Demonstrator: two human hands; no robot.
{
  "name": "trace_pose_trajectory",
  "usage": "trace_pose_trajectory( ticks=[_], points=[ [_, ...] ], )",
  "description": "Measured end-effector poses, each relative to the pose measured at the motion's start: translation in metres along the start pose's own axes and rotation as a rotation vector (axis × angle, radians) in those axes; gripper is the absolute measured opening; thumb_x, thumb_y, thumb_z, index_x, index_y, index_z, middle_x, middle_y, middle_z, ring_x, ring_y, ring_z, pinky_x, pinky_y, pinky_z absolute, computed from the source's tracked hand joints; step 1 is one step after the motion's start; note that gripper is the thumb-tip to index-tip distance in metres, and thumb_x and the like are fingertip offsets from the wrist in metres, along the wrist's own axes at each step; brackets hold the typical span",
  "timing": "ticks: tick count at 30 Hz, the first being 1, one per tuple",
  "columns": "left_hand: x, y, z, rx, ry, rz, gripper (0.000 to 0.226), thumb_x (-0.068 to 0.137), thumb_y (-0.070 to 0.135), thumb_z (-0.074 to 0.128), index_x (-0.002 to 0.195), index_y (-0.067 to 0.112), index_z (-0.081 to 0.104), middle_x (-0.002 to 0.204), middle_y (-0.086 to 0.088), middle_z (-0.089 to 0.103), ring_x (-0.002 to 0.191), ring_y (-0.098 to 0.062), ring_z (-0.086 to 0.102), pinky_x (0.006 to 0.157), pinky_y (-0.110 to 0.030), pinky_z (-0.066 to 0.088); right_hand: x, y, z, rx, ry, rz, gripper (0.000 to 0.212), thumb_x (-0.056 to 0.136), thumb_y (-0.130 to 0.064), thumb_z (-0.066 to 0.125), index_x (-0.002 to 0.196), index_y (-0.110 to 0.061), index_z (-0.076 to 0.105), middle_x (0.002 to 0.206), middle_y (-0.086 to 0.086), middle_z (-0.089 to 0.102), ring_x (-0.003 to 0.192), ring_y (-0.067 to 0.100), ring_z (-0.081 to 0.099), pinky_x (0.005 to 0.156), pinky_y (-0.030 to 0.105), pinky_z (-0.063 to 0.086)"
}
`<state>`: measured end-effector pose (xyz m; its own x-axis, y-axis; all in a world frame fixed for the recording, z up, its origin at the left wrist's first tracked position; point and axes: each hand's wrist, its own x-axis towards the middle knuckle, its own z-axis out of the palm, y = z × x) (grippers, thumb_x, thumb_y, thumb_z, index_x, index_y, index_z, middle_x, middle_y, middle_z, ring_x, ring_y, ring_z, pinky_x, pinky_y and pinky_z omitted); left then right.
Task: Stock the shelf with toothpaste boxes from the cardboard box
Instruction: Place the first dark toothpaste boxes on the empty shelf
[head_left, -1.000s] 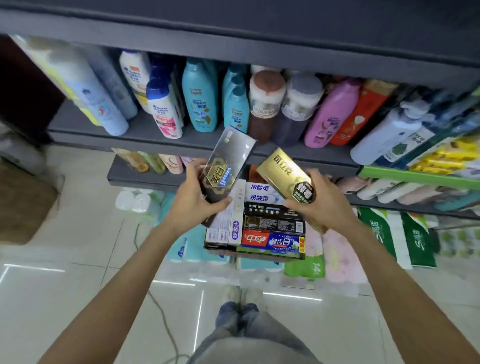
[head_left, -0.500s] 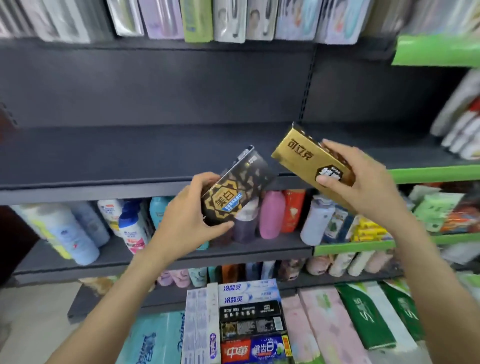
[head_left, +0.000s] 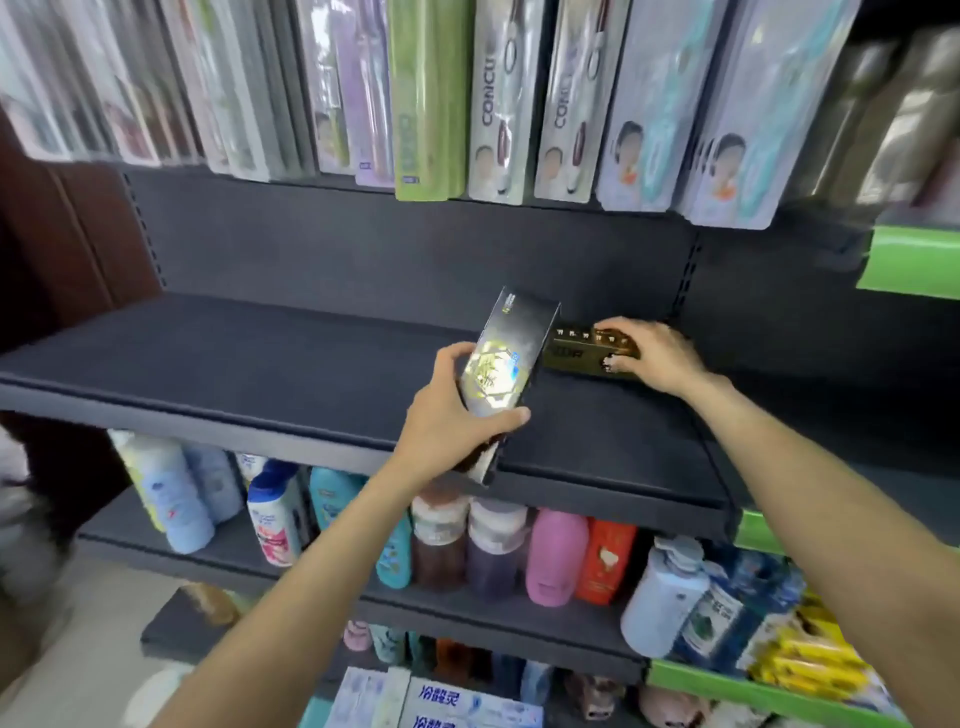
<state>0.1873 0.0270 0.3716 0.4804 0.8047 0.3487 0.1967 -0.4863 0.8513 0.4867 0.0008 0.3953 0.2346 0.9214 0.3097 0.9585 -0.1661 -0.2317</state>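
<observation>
A dark grey shelf (head_left: 234, 358) runs across the middle of the view. My right hand (head_left: 657, 356) grips a gold toothpaste box (head_left: 576, 353) that lies on its long side at the back of this shelf. My left hand (head_left: 452, 421) holds a black toothpaste box (head_left: 511, 364) with a shiny emblem, tilted upright above the shelf's front half, just left of the gold one. Several more toothpaste boxes (head_left: 441, 699) show at the bottom edge; the cardboard box holding them is out of sight.
Toothbrush packs (head_left: 519, 98) hang in a row above the shelf. Shampoo and lotion bottles (head_left: 493, 556) fill the shelf below. Green shelf edges (head_left: 909, 262) mark the neighbouring bay on the right. A dark wooden panel (head_left: 62, 244) stands at the left.
Both hands rose from the stock below to the dark shelf. My right hand carried the gold box to the shelf's back and laid it flat; the black box came up beside it.
</observation>
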Motion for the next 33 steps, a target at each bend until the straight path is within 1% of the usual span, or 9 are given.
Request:
trace_pose_trajectory(
  ticks=[4,6,9,12,16,18,24,29,33],
  points=[
    [0.013,0.007,0.012,-0.152,0.004,-0.091,0.079,0.065,0.035,0.083,0.126,0.041,0.034,0.11,0.017,0.062,0.102,-0.006,0.06,0.088,-0.026,0.047,-0.002,0.004,0.014,0.066,0.084,0.053,0.042,0.093,-0.024,0.058,0.134,-0.025,0.051,0.144,0.004,0.045,0.131,0.025,0.041,0.109,0.037,0.031],
    [0.019,0.012,0.02,-0.253,0.021,-0.12,0.079,0.07,0.027,0.082,0.131,0.036,0.032,0.114,0.012,0.061,0.102,-0.005,0.059,0.086,-0.021,0.045,-0.027,-0.022,0.0,0.404,0.161,0.095,0.038,0.095,-0.029,0.054,0.133,-0.025,0.051,0.128,0.001,0.056,0.113,0.012,0.054,0.093,0.024,0.041],
    [0.025,0.021,0.043,-0.398,0.037,-0.108,0.078,0.073,0.019,0.08,0.13,0.031,0.029,0.122,0.006,0.058,0.109,-0.006,0.057,0.092,-0.021,0.045,-0.066,-0.068,-0.015,0.827,-0.061,0.076,0.044,0.094,-0.041,0.049,0.136,-0.033,0.04,0.113,-0.008,0.06,0.1,0.005,0.061,0.089,0.022,0.047],
    [0.025,0.031,0.068,-0.519,-0.045,-0.08,0.091,0.069,0.016,0.076,0.14,0.026,0.02,0.129,0.0,0.051,0.118,-0.012,0.053,0.098,-0.026,0.045,-0.074,-0.08,-0.019,0.769,-0.08,0.019,0.049,0.091,-0.04,0.056,0.135,-0.038,0.036,0.107,-0.013,0.058,0.103,0.005,0.057,0.089,0.02,0.043],
    [0.028,0.027,0.069,-0.548,-0.162,-0.081,0.085,0.079,-0.002,0.065,0.144,0.024,0.018,0.122,0.003,0.052,0.111,-0.007,0.055,0.091,-0.023,0.047,-0.068,-0.066,-0.036,0.891,-0.095,0.082,0.048,0.087,-0.021,0.065,0.127,-0.036,0.044,0.106,0.003,0.063,0.101,0.013,0.061,0.086,0.021,0.049],
    [0.029,0.02,0.062,-0.354,-0.219,-0.082,0.075,0.083,0.007,0.067,0.143,0.022,0.025,0.126,0.006,0.051,0.118,-0.009,0.052,0.094,-0.02,0.042,-0.064,-0.053,-0.04,0.778,-0.109,0.023,0.048,0.086,-0.015,0.067,0.124,-0.037,0.047,0.109,0.004,0.063,0.101,0.015,0.06,0.088,0.025,0.048],
    [0.021,-0.02,0.039,0.47,-0.162,0.03,0.054,0.087,0.037,0.06,0.136,0.021,0.041,0.135,-0.004,0.051,0.125,-0.024,0.044,0.098,-0.034,0.038,-0.038,-0.003,-0.022,-0.108,-0.125,-0.171,0.05,0.088,-0.006,0.06,0.124,-0.038,0.048,0.128,-0.003,0.048,0.106,0.012,0.036,0.095,0.036,0.038],
    [0.016,-0.036,0.036,0.761,-0.194,0.077,0.048,0.089,0.044,0.053,0.131,0.021,0.047,0.129,-0.007,0.053,0.118,-0.028,0.049,0.096,-0.038,0.037,-0.035,0.001,0.004,-0.202,-0.002,0.009,0.047,0.086,0.003,0.052,0.125,-0.025,0.051,0.147,0.006,0.035,0.132,0.029,0.029,0.11,0.048,0.025],
    [-0.004,-0.037,0.033,0.605,0.023,0.296,0.038,0.09,0.039,0.052,0.121,0.018,0.057,0.115,-0.002,0.063,0.107,-0.024,0.056,0.09,-0.035,0.041,-0.088,-0.053,0.027,-0.078,0.302,-0.102,0.034,0.084,-0.005,0.056,0.116,-0.015,0.059,0.133,0.007,0.051,0.123,0.029,0.043,0.102,0.044,0.035]
  ],
)
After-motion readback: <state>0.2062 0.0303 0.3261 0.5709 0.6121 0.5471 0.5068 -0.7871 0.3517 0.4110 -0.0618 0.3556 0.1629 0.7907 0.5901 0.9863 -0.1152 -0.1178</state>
